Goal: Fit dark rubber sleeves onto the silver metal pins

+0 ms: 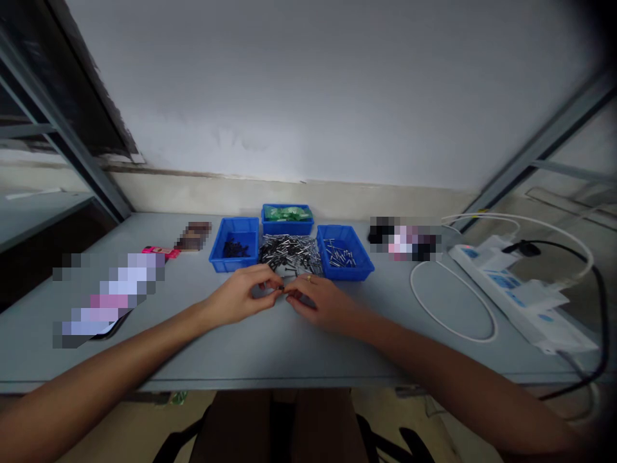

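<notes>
My left hand and my right hand meet fingertip to fingertip over the grey table, pinching a small dark part between them. Just beyond the fingers lies a loose pile of small metal pins. Behind and beside the pile stand three blue bins: a left bin with small black parts, a back bin with green pieces, and a right bin with a few metal pins. My right hand wears a ring.
A white power strip with white and black cables lies at the right. A white cable loop rests near it. A small pink object and blurred items sit at the left. A wall stands behind the table; metal frame posts flank both sides.
</notes>
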{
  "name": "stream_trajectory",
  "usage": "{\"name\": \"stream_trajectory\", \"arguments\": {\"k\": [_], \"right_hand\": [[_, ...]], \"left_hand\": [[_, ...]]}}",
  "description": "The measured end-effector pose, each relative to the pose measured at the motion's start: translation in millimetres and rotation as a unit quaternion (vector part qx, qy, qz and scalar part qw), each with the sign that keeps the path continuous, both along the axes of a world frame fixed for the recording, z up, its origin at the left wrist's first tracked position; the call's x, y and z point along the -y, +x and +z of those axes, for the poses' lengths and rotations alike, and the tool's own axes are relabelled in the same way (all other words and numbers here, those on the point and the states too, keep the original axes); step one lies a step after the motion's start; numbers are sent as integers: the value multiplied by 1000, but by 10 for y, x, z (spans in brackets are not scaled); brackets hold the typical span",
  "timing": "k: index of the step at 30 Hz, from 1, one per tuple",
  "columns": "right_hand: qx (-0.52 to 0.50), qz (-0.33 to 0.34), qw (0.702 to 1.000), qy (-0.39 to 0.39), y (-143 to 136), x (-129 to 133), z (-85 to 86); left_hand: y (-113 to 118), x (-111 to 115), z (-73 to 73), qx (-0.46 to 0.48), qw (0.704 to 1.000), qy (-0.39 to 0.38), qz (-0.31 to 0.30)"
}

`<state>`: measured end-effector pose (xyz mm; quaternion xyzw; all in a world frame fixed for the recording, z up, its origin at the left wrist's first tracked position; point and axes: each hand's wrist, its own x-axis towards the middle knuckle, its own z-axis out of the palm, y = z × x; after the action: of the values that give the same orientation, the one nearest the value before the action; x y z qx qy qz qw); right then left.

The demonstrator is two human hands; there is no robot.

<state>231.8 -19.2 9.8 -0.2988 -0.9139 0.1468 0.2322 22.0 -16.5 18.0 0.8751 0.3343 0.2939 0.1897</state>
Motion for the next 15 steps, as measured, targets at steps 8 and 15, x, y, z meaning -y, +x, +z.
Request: {"name": "stream_trajectory", "arguments": {"k": [8, 15], "right_hand": [[-27, -11, 996, -85, -23, -3, -10], [-18, 6, 996, -88, -29, 22, -35]], "left_hand": [[-18, 26, 18, 5, 1000, 12, -25], [16, 58, -8, 31, 997, 20, -61]]}}
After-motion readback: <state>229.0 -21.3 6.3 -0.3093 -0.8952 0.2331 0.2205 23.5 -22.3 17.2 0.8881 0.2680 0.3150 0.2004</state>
